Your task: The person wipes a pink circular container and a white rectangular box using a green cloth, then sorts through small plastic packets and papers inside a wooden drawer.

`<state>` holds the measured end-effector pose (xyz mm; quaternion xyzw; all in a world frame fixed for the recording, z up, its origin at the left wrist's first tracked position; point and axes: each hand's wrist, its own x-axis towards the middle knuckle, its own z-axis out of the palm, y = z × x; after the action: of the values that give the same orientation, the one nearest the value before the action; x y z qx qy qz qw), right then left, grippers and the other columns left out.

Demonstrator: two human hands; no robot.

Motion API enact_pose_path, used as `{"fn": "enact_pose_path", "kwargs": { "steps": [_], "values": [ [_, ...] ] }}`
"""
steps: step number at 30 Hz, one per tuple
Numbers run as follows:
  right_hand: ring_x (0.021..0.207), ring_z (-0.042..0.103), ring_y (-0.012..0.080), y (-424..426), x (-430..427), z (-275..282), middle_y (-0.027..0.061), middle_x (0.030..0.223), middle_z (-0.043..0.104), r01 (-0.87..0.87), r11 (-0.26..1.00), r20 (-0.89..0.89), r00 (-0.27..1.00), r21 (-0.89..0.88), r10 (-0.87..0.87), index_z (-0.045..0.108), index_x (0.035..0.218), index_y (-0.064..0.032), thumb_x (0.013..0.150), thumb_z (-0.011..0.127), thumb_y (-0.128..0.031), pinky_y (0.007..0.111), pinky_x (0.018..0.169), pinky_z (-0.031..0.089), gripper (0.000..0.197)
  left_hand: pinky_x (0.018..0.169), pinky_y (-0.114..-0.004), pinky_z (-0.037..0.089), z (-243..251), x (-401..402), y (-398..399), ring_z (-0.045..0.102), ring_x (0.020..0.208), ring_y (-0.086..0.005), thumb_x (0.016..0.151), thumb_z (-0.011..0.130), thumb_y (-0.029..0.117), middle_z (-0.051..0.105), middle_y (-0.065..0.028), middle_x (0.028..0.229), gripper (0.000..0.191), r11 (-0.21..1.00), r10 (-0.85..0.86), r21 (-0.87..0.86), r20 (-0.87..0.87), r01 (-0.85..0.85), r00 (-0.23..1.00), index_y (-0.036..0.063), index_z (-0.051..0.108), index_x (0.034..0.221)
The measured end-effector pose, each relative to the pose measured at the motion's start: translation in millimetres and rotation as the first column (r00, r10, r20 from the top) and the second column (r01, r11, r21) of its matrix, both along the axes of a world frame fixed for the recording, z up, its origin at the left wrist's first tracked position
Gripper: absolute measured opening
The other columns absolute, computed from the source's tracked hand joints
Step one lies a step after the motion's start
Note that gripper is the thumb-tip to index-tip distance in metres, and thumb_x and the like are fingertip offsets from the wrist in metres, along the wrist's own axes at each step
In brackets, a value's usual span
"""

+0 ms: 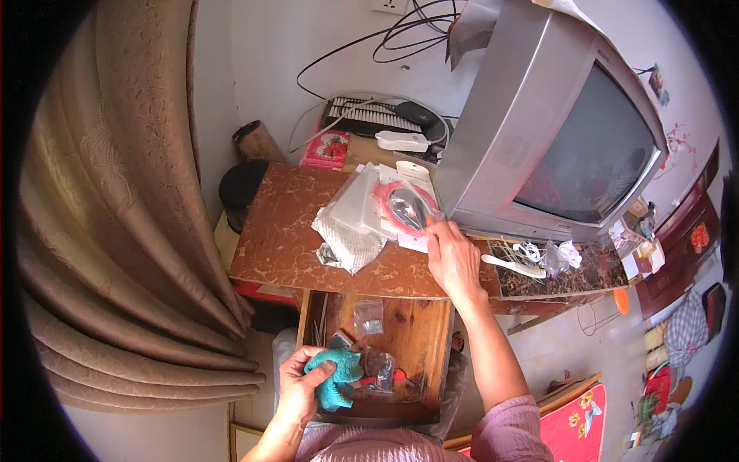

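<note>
My left hand [303, 378] is closed around a crumpled teal cloth [336, 375] above the front of an open wooden drawer [418, 335]. Over the brown marbled tabletop, my right hand [453, 254] pinches the edge of a clear bag with a coiled pink-red item [385, 199] and something dark inside. That bag rests on papers, beside a stack of clear and printed plastic packaging [352, 231]. Inside the drawer lie a small clear bag of metal pieces [368, 319], another clear packet [381, 369] and a red-handled item [398, 375], partly hidden by the cloth.
A grey CRT television [519, 127] stands right of my right hand. Cables and a white handled item [514, 265] lie before it. Behind are a white power adapter or strip [402, 141] and a black slotted tray [369, 115]. A brown curtain [133, 231] hangs at left.
</note>
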<state>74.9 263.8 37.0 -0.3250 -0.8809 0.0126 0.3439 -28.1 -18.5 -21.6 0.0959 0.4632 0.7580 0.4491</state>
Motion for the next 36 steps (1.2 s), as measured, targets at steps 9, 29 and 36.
{"fn": "enact_pose_path", "kwargs": {
  "steps": [9, 29, 36],
  "values": [
    [0.083, 0.064, 0.0323, -2.4, -8.3, -0.5, 0.0140, 0.096, 0.065, -0.032, 0.995, -0.093, 0.995, 0.098, 0.041, 0.061, 0.111, -0.0039, 0.083, 0.063, -0.010, 0.031, 0.075, 0.050, 0.029, 0.072, -0.025, 0.048, -10.7, 5.2, 0.6, 0.058, 0.075, -0.0102, 0.079, 0.066, -0.002, 0.064, -0.0040, 0.085, 0.015, 0.995, -0.094, 0.043, 0.025, 0.093, 0.995, 0.0001, 0.061, 0.093],
    [0.089, 0.058, 0.0159, -141.4, 31.0, -14.9, 0.0086, 0.098, 0.063, -0.621, 0.599, -0.696, 0.704, -0.505, 0.142, 0.050, 0.124, 0.0043, 0.094, 0.047, -0.009, 0.029, 0.083, 0.047, 0.032, 0.109, -0.051, 0.015, 55.1, 35.6, 52.0, 0.031, 0.130, -0.0416, 0.089, 0.055, 0.025, 0.043, -0.0226, 0.133, 0.043, 0.998, -0.056, -0.055, -0.998, 0.041, 0.033, 0.0070, 0.050, 0.127],
    [0.082, 0.056, 0.0105, -160.8, 51.6, -23.4, 0.0085, 0.089, 0.063, -0.488, 0.546, -0.571, 0.821, -0.681, 0.021, 0.054, 0.119, 0.0052, 0.094, 0.051, -0.009, 0.026, 0.074, 0.047, 0.029, 0.102, -0.040, 0.035, 27.5, 38.2, 64.1, 0.043, 0.123, -0.0334, 0.096, 0.046, 0.016, 0.049, -0.0233, 0.127, 0.032, 0.986, 0.163, 0.104, -0.783, -0.133, 0.600, 0.0037, 0.051, 0.125]
  ]
}}
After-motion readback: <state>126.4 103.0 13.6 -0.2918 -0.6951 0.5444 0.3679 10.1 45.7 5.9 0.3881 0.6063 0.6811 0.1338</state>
